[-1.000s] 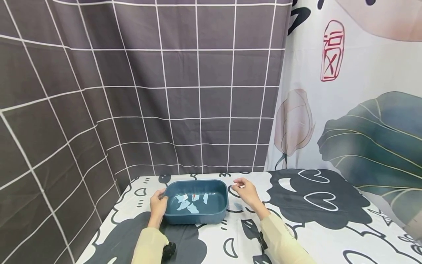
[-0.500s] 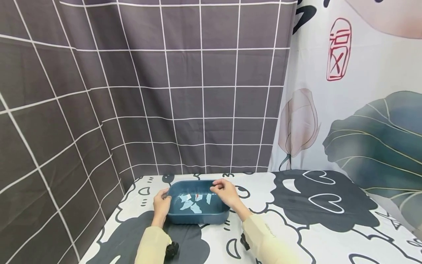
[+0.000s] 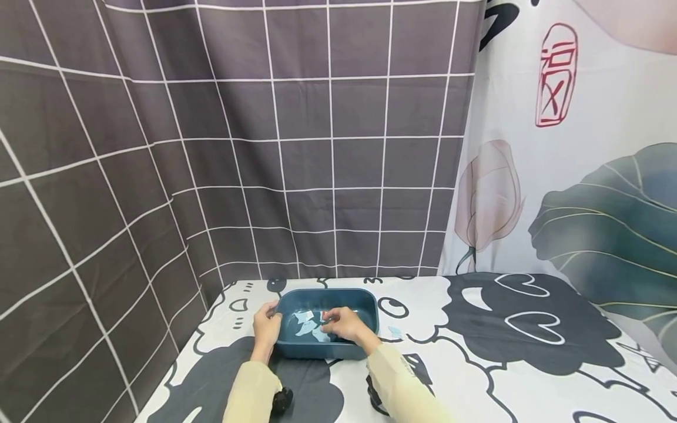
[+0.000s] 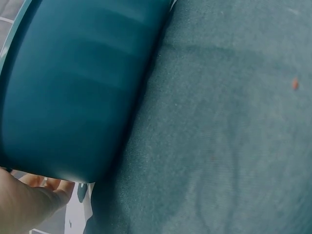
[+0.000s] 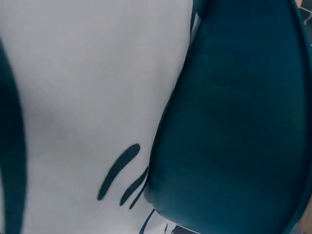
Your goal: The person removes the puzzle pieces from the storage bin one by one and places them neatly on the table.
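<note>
Head view: the right hand (image 3: 345,324), above the right side of the basin (image 3: 317,351) half a second ago, is now lowered inside it; this suggests work on the light-blue pieces (image 3: 306,327) on the basin's floor. The left hand (image 3: 266,327) grips the basin's left end. Whether the right hand's fingers grasp a piece cannot be told; that hand obscures the basin's right interior, and the right wrist view shows mainly outer wall and patterned cloth (image 5: 83,97).

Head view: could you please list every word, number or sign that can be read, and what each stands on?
Red sign on the white curtain: stylised, not surely readable; lower part resembles "X".
Black strokes at the curtain's top: cut off, unreadable.
Right sleeve: faint print, too small.
Blue container: none visible.
</note>
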A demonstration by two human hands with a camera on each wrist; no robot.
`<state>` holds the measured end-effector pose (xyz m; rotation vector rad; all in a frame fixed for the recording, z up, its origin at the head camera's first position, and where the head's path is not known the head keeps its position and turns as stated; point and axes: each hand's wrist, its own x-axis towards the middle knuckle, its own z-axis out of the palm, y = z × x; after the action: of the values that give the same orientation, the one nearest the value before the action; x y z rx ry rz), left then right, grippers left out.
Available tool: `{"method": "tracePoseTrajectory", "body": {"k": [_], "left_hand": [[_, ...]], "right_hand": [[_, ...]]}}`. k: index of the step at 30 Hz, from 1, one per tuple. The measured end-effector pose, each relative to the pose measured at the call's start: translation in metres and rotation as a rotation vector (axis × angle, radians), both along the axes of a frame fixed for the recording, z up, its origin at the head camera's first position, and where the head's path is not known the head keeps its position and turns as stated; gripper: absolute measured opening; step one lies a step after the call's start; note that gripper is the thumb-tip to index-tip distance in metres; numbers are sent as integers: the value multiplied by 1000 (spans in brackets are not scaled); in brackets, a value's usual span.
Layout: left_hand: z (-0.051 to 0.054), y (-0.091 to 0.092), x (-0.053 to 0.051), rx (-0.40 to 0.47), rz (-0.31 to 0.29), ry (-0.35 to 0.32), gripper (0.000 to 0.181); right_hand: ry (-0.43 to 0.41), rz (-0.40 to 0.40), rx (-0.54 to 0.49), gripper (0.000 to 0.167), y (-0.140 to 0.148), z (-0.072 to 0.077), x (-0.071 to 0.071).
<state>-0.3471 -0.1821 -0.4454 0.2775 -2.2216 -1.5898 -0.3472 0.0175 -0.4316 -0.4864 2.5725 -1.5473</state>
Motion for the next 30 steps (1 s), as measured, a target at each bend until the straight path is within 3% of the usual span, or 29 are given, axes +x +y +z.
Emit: {"method": "tracePoseTrajectory", "body": {"k": [4, 9, 16, 24, 30], "left_hand": [[0, 2, 3, -7, 8, 0, 40], [-2, 5, 3, 7, 8, 8, 40], [-11, 5, -1, 8, 18, 95, 38], [-1, 5, -1, 11, 4, 17, 41], [-3, 0, -3, -8, 10, -2, 42]], "right_hand": [[-38, 56, 84, 34, -1, -2, -1], [-83, 71, 182, 38, -1, -3, -6], [3, 77, 331, 41, -2, -4, -9], [63, 91, 371, 43, -6, -4, -12], [72, 84, 402, 43, -9, -7, -16]]}}
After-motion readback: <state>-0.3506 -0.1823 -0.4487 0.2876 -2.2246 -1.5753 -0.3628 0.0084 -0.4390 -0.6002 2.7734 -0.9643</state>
